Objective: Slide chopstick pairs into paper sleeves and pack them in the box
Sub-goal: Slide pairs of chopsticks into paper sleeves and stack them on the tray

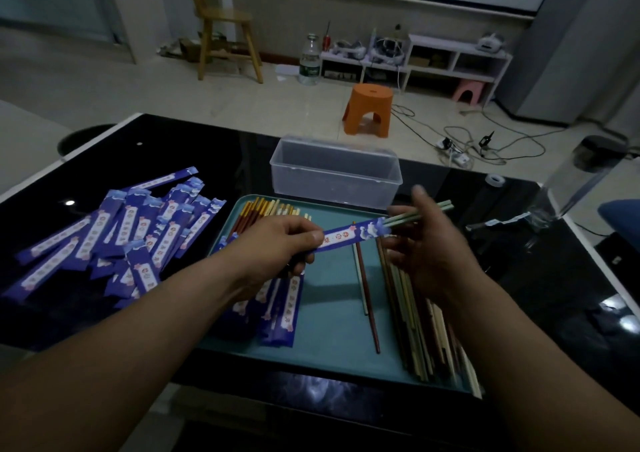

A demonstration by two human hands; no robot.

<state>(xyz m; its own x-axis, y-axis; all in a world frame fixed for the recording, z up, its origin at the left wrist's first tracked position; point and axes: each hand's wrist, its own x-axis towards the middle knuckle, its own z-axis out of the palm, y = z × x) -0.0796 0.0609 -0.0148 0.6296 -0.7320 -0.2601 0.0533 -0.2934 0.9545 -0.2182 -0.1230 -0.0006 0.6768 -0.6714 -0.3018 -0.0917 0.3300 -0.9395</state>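
Above the middle of the teal rectangular tray (329,313), the left hand (277,245) pinches a blue printed paper sleeve (349,238) at its near end, fingers curled round it. A pair of pale green chopsticks (424,213) sits partly inside, with a good length sticking out of the sleeve's mouth toward the tray's far right corner. The right hand (427,247) is at that mouth, just beside the protruding sticks. It is blurred, so I cannot tell whether its fingers grip them or are merely spread behind them.

The step in hand looks like an insertion about half done.

Along the tray's left edge lie several sleeved pairs (277,307), their brown and yellow ends showing at the far left corner, so some pairs seem finished but not packed. The clear plastic box (332,177) stands open on the black glass table (173,146), just beyond the tray's far edge, and appears to hold nothing.

Much is left. A thick bundle of loose bare chopsticks (419,327) lies along the tray's right edge, and two stray sticks (363,281), one reddish and one pale, lie in the middle. A heap of empty blue sleeves (114,233) covers the table's left side. I judge the sleeving to be early on and the packing not yet begun.
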